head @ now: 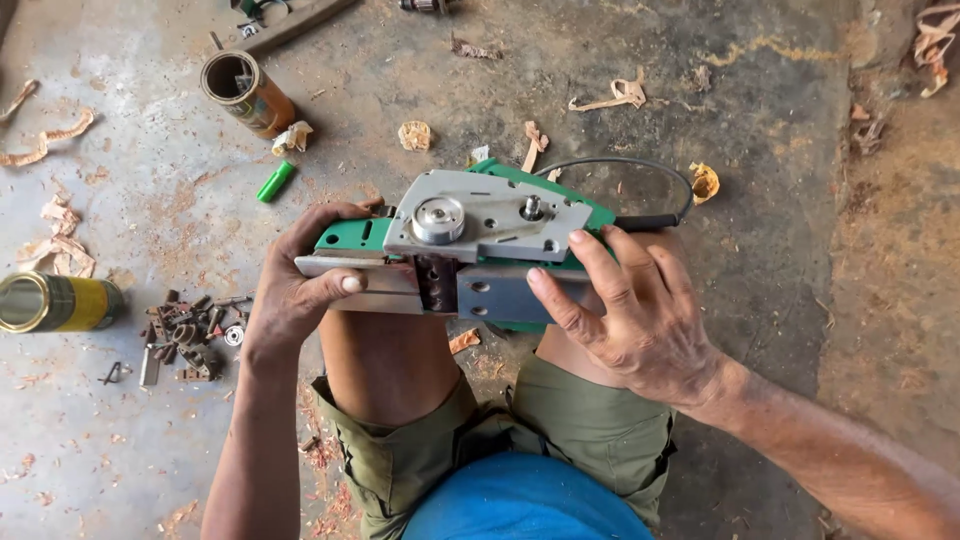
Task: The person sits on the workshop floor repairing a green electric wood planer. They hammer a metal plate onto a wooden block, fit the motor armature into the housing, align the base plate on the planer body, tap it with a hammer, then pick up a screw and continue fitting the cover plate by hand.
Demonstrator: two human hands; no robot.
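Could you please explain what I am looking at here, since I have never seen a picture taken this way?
The one picture comes from a camera worn on a person's head, looking down at their knees and bare hands. The left hand and right hand hold a green and grey power planer on its side, resting on the knees; its black cord loops behind. On the concrete floor lie wood shavings, two tin cans, a pile of screws and small parts and a small green plug.
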